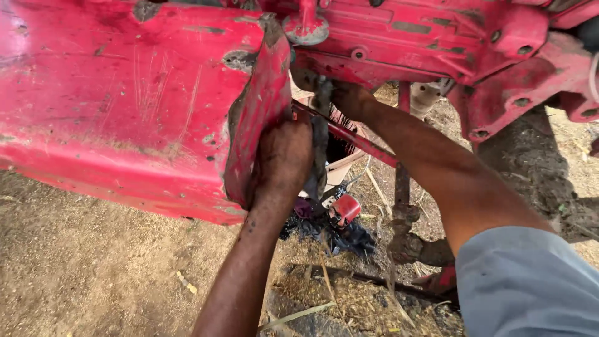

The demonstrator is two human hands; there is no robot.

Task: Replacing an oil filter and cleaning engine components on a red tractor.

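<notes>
Bare, straw-littered dirt ground [81,268] is seen outdoors beneath a scratched red machine body [112,100]. The left hand [282,159] is closed against the bent red panel edge [259,118]. The right hand [349,100] is reached behind a red rod [368,145]; its grip cannot be told. A small red cap [346,209] lies below.

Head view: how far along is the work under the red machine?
Done: nothing looks finished. In hand: the left hand presses on the bent red panel, and the right hand reaches into the gap beside the red rod. Left: a small red part and dark rags lie on the ground.
</notes>
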